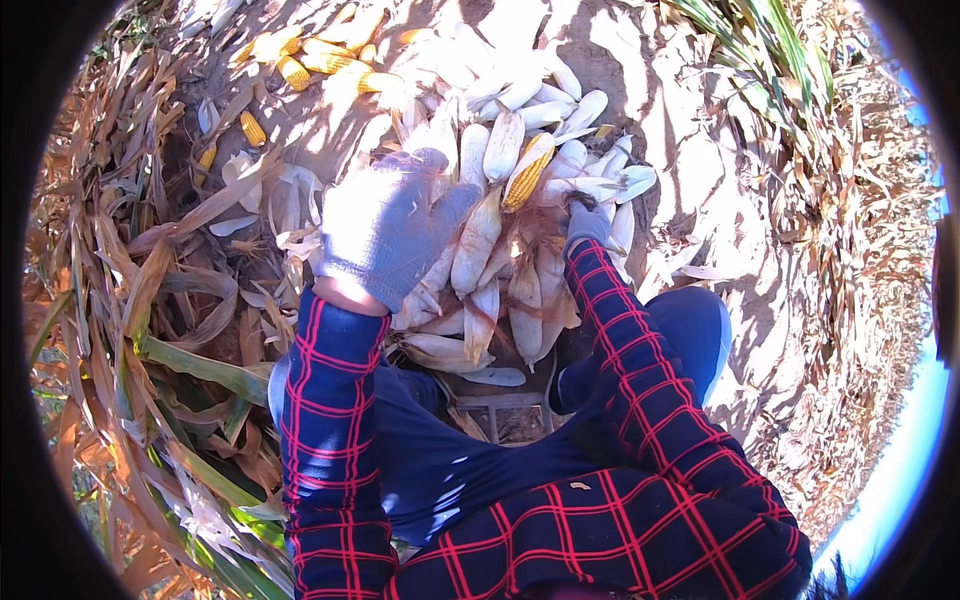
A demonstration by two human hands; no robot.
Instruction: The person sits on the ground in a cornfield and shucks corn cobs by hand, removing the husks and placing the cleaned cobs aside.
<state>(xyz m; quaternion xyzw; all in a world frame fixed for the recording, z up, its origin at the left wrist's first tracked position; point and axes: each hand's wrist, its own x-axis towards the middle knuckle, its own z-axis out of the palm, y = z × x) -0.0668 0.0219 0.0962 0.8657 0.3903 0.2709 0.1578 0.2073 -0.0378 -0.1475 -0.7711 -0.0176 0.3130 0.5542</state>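
A heap of corn ears in pale, dry husks [478,245] lies on the ground in front of my knees. One ear with bare yellow kernels [528,180] shows through its split husk between my hands. My left hand [385,225], in a pale work glove, is over the heap's left side, thumb apart from the fingers and nothing visible in it; bright sun washes out part of the glove. My right hand [588,224], also gloved, reaches into the heap's right side with its fingers closed. Something small and dark shows at its fingertips, too unclear to name.
Several husked yellow ears [325,60] lie on the soil at the far left, with a loose yellow ear [252,129] nearer. Dry corn stalks and leaves [190,290] crowd the left side. Green leaves [770,50] stand at the far right. A metal frame [500,402] shows between my legs.
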